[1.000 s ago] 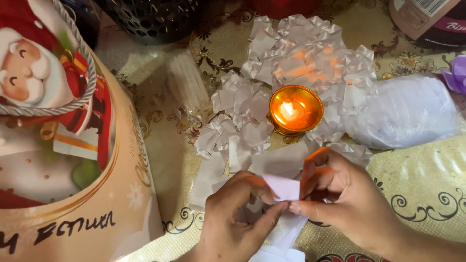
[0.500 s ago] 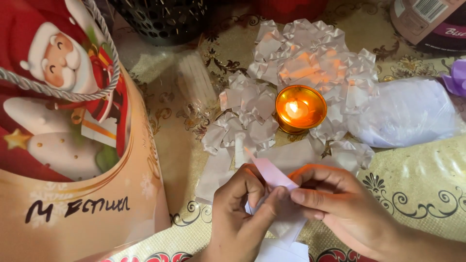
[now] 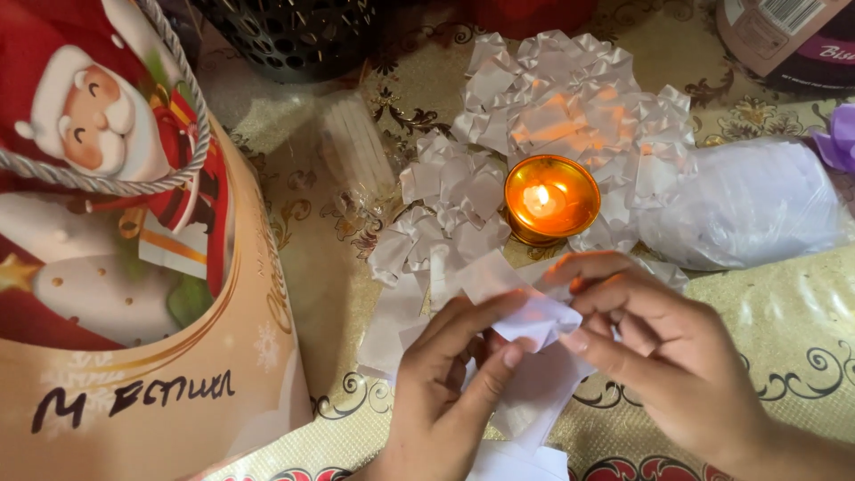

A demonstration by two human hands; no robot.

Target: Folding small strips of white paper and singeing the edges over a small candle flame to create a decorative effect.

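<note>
Since the earlier frames the white satin ribbon strip [image 3: 525, 316] has been turned between the hands: its folded corner, which stood up toward the candle, now lies lower and points to the right. The large paper gift bag [image 3: 134, 267] with a red-and-white bearded figure and a grey rope handle sits further to the right in view than before.

The left hand [image 3: 445, 392] has thumb and forefinger closed together on the ribbon's underside; the right hand [image 3: 659, 356] clamps the ribbon's right end between thumb and fingertips. The ribbon is at the lower middle, just in front of the candle, its long axis running from upper left down toward the lower right, with loose tails hanging below the hands.

Just beyond the hands a lit candle in a round gold metal cup [image 3: 550, 198] glows among a heap of finished white ribbon bows [image 3: 552, 98]. To the right lies a clear plastic bag of white material [image 3: 748, 205]. At the top right corner stands a pink-and-black box with a white label [image 3: 793, 36]; at top centre, a black mesh basket [image 3: 294, 36]. All rest on a cream tablecloth with gold floral print [image 3: 784, 321].
</note>
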